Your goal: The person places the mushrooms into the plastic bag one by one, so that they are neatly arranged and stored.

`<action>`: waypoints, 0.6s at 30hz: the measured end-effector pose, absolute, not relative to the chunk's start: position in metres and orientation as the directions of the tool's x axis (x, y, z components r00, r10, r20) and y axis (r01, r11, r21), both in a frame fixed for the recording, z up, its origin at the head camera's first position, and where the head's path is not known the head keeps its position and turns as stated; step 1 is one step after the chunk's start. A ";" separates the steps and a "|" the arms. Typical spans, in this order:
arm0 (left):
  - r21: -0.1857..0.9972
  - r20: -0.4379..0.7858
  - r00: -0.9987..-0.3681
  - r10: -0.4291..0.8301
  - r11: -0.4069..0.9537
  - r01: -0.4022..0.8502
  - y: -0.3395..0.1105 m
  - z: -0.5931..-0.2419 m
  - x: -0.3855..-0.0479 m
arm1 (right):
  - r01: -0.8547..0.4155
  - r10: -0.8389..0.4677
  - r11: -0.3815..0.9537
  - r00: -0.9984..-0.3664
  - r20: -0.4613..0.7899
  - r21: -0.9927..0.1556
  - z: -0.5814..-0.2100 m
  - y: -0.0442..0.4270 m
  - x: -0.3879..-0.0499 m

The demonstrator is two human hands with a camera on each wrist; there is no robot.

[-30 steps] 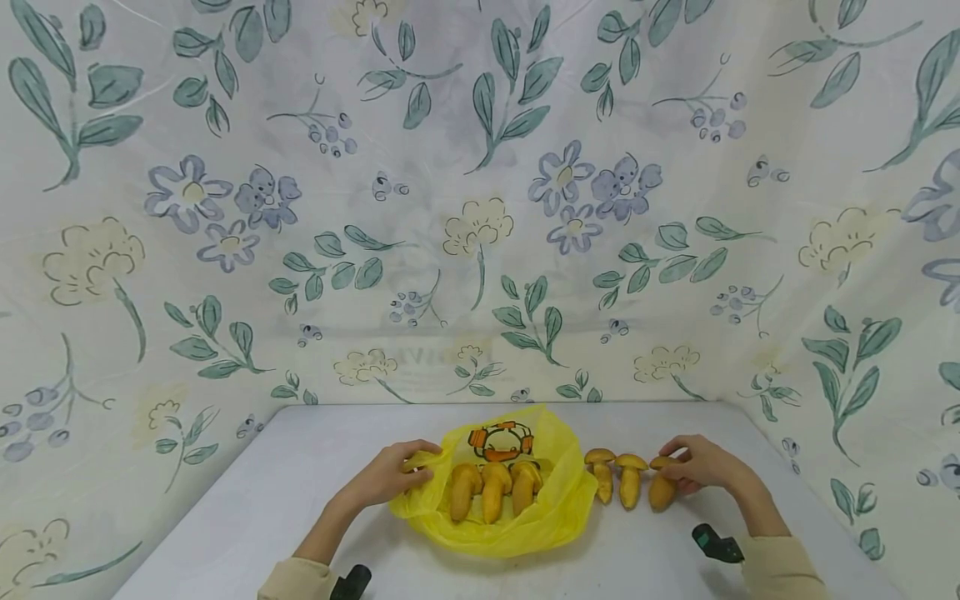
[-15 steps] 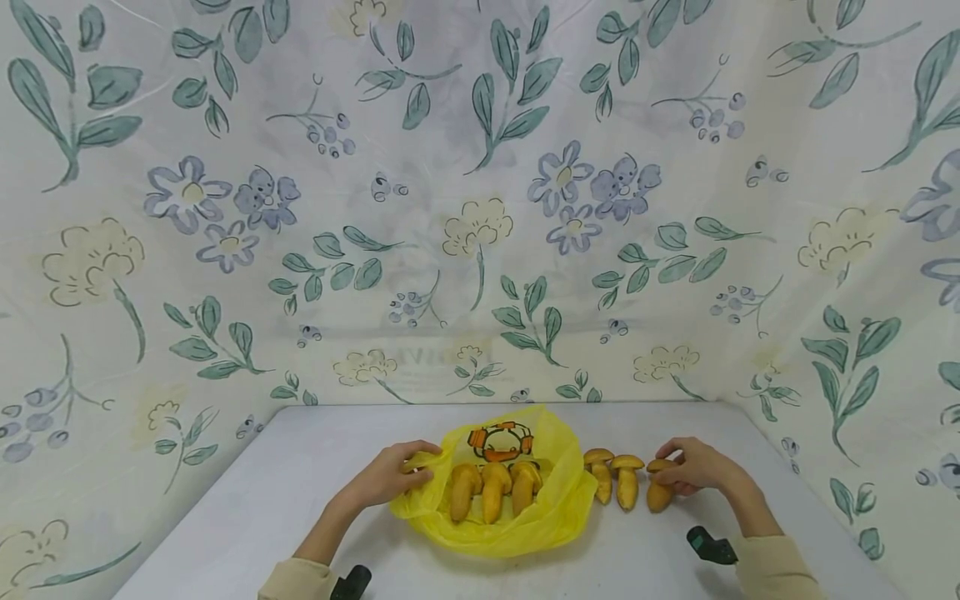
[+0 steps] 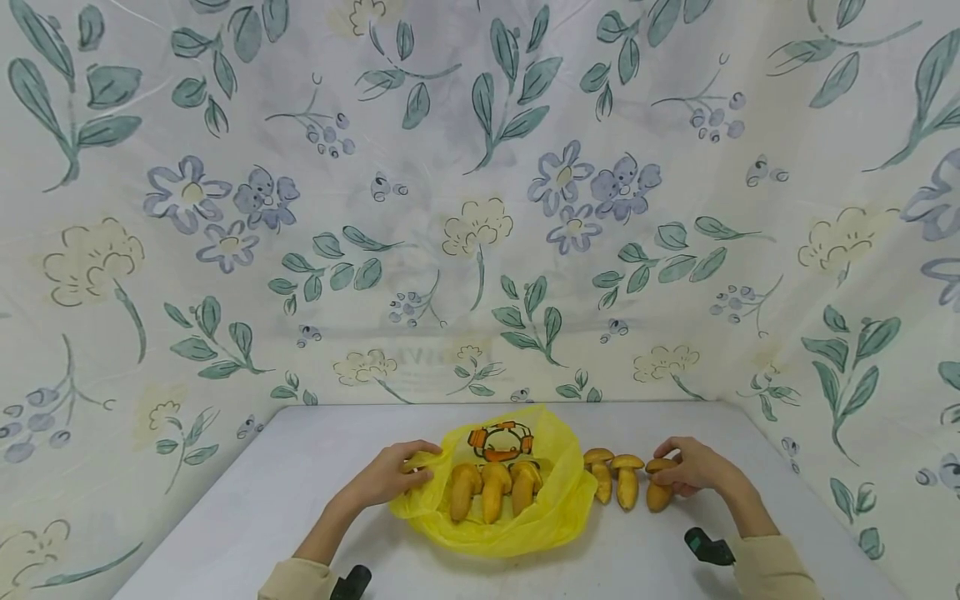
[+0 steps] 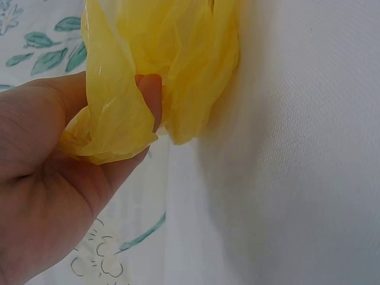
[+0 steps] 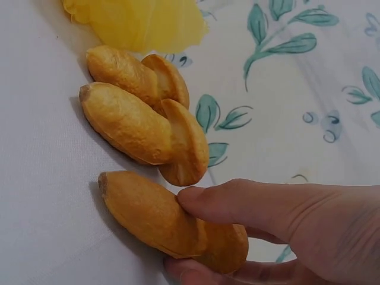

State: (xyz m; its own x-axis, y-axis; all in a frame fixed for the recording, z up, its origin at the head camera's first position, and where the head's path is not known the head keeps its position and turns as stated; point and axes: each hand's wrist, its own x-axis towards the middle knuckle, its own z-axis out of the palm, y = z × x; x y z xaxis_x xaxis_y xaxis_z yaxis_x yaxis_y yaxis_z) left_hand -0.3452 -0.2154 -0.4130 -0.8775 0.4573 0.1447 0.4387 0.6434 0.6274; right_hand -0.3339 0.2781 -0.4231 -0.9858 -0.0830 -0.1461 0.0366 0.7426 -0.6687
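Note:
A yellow plastic bag with an orange-and-black print lies at the middle of the table, three brown-yellow mushrooms side by side on it. My left hand pinches the bag's left edge; the left wrist view shows the film between thumb and fingers. To the bag's right, two mushrooms lie close together. My right hand grips the rightmost mushroom near its cap. In the right wrist view the thumb and fingers hold that mushroom, which lies beside the other two.
The white table reaches back to a curtain printed with flowers and leaves. Black devices show below each wrist, one near the left sleeve and one near the right sleeve.
My right hand has shifted slightly to the left with the rightmost mushroom, and the mushroom beside it sits slightly further left. The left hand and the bag look the same.

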 end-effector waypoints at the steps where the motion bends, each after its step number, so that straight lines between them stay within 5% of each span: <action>1: 0.630 0.144 -0.879 0.455 0.643 0.436 -0.215 -0.413 -0.345 | 0.035 -0.085 0.740 -0.986 -0.145 -0.671 -0.424 0.278 -0.334; 18: 0.623 0.149 -0.881 0.448 0.649 0.436 -0.216 -0.414 -0.344 | 0.008 -0.098 0.714 -0.989 -0.112 -0.700 -0.419 0.284 -0.332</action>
State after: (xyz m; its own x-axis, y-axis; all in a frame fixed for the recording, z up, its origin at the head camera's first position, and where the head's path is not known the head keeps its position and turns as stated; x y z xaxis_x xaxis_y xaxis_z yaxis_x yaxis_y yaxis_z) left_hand -0.3444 -0.2156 -0.4139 -0.8814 0.4483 0.1490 0.4357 0.6494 0.6233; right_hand -0.3319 0.2837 -0.4187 -0.9888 -0.0984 -0.1123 0.0084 0.7143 -0.6998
